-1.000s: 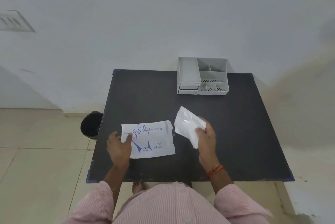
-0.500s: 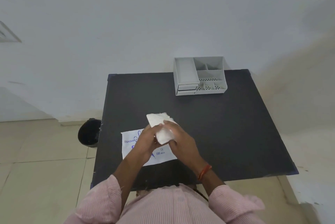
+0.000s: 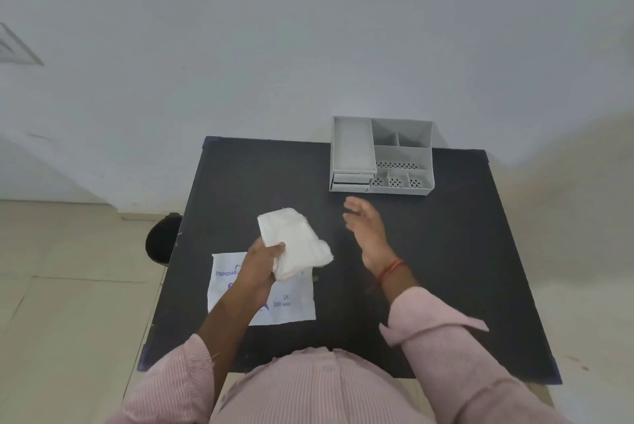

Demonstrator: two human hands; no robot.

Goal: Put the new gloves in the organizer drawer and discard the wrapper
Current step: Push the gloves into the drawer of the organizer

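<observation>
My left hand [image 3: 260, 262] grips a folded white bundle of gloves [image 3: 293, 242] above the black table [image 3: 446, 252]. Beneath that hand lies the flat white wrapper [image 3: 291, 307] with blue print, partly hidden by my forearm. My right hand [image 3: 365, 228] hovers open, fingers spread, to the right of the gloves and holding nothing. The grey organizer [image 3: 380, 154] stands at the table's far edge, its small drawer [image 3: 350, 178] at the front left corner looking shut.
A black bin [image 3: 161, 238] stands on the tiled floor just off the table's left edge. A white wall rises behind the table. My pink-sleeved arms and torso fill the bottom of the view.
The gloves passed from my right hand to my left hand. My right hand let go and moved right and forward toward the organizer.
</observation>
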